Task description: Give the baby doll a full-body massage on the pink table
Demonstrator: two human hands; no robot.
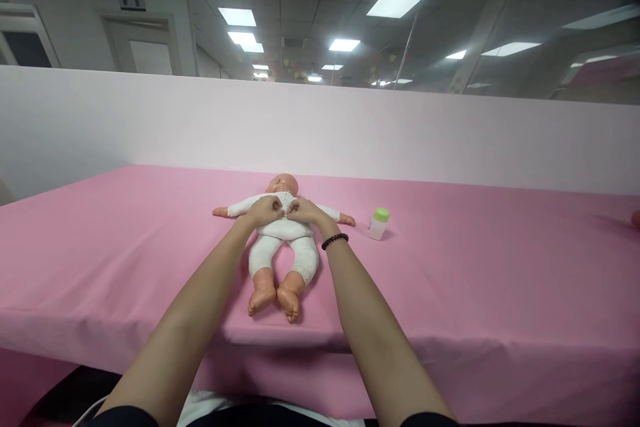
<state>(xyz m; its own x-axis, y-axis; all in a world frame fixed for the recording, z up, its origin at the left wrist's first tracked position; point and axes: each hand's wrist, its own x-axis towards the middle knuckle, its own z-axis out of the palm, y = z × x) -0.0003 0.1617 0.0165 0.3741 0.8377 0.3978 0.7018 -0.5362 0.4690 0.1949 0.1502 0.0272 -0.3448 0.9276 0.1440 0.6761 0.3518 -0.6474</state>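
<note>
A baby doll [287,232] lies on its back on the pink-covered table, its head away from me and its feet towards me. Its torso and limbs are white cloth; the head, hands and feet are skin-toned plastic. My left hand [266,211] rests on the doll's chest with fingers curled into a pinch. Close beside it, my right hand [306,211] pinches at the middle of the chest too, a dark beaded bracelet [335,241] around its wrist. Between the fingertips runs the front of the white cloth; what exactly they grip is too small to tell.
To the right of the doll, a small translucent bottle with a green cap [379,224] stands on the pink cover [480,267]. Behind the table rises a white partition [320,127] with glass above. Part of a reddish object [636,219] shows at the far right edge.
</note>
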